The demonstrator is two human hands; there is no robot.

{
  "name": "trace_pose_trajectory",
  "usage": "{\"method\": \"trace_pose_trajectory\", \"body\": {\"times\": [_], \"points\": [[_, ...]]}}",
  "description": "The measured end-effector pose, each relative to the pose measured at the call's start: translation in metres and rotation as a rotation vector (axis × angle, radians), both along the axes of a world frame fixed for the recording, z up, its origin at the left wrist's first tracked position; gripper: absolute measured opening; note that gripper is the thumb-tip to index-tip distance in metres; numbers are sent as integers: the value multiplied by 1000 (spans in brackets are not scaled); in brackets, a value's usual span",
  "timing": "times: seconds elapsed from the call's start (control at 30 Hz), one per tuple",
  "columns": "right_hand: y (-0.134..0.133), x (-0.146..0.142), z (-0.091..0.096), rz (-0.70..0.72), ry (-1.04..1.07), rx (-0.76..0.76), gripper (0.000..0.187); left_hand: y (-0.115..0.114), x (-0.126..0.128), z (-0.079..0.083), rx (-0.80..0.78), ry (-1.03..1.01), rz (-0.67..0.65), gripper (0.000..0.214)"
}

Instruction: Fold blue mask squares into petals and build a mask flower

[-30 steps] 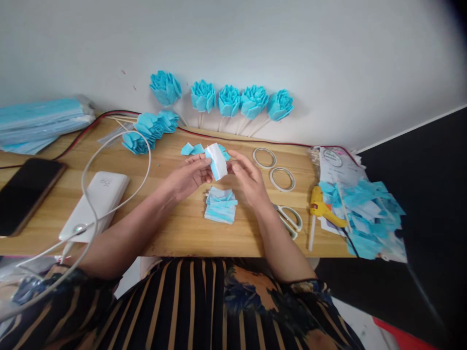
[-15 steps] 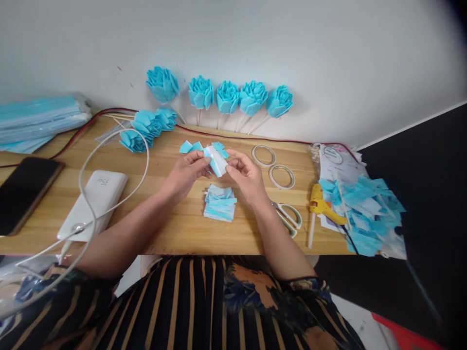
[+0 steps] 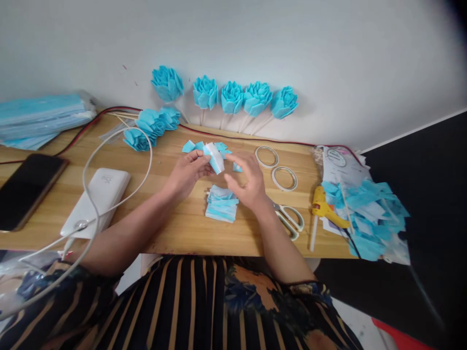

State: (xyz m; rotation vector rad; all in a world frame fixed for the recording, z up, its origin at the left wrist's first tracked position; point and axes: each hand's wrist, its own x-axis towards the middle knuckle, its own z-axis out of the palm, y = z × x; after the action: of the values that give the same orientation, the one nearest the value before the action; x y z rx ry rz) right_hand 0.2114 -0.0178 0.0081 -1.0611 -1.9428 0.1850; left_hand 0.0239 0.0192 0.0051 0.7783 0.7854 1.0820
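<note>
A small blue-and-white fabric piece (image 3: 215, 158) is pinched between the thumb and fingers of my left hand (image 3: 189, 171). To its right, my right hand (image 3: 248, 179) has thumb and fingers apart, with nothing between them. Beyond my hands lie several cut blue pieces (image 3: 188, 146), partly hidden by the held piece. One small blue piece (image 3: 237, 167) shows beside my right fingers. Below the hands is a stack of light blue fabric pieces (image 3: 221, 206). Scissors (image 3: 292, 218) with pale handles rest by my right wrist, which covers part of them.
Blue fabric flowers (image 3: 232, 97) on sticks lean against the wall; more flowers (image 3: 149, 124) lie left. Two tape rolls (image 3: 284, 188), a yellow glue gun (image 3: 324, 208) and blue scraps (image 3: 379, 209) are right. A power bank (image 3: 97, 199), looping white cable and phone (image 3: 31, 189) lie left.
My right hand has let go of the fabric piece and opened, its thumb moving down away from the fingers. My left hand still holds the piece. The view has shifted slightly.
</note>
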Motion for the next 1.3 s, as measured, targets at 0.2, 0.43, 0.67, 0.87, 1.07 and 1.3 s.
{"method": "trace_pose_trajectory", "body": {"times": [0.2, 0.43, 0.67, 0.87, 1.07, 1.3], "points": [[-1, -12, -8, -73, -255, 39, 24, -3, 1, -1, -9, -52, -34, 22], [3, -7, -10, -159, 93, -73, 9, -4, 3, 3, -36, -5, -113, 32], [5, -5, -9, -71, 619, -545, 14, -2, -1, 5, 95, 276, 44, 49], [4, -4, -6, -108, 681, -625, 16, -1, -6, 11, 320, 431, 298, 41], [3, -5, -8, -25, 641, -625, 18, -6, -2, 15, 629, 583, 96, 14], [1, -6, -7, -15, 641, -533, 25, -5, 2, 6, 579, 664, 109, 13]]}}
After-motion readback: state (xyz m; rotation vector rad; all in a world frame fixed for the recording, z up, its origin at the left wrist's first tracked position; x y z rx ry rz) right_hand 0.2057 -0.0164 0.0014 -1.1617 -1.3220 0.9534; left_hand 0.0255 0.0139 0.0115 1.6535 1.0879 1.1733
